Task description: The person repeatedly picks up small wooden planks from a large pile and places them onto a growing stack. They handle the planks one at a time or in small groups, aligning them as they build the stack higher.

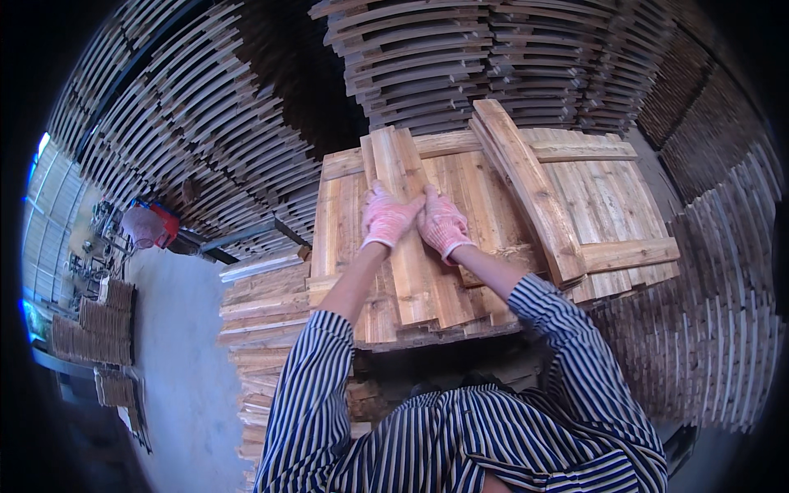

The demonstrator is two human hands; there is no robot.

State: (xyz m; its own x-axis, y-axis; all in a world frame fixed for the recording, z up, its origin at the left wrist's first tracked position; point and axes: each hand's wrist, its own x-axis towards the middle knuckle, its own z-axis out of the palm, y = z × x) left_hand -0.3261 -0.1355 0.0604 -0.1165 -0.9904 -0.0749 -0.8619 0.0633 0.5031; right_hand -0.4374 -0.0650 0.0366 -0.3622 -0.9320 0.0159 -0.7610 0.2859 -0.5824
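Observation:
Both my hands wear pink-and-white knit gloves and meet over two long wooden boards (415, 271) lying side by side, lengthwise away from me. My left hand (388, 217) is closed over the left edge, its thumb pointing toward the other hand. Against the right edge, my right hand (444, 222) rests with its thumb on the wood and its fingers curled down the side. Some fingertips are hidden. Beneath lie more flat boards (374, 316), forming a panel-like layer. To the right, a thicker plank (534, 197) leans at a slant across the pile.
A panel with crosswise battens (600, 197) lies at the right of the pile. Tall stacks of spaced boards (411, 66) rise behind, with others at left and right. Lower left are loose planks (271, 312) beside a concrete floor (177, 345). A person in red (164, 226) is at far left.

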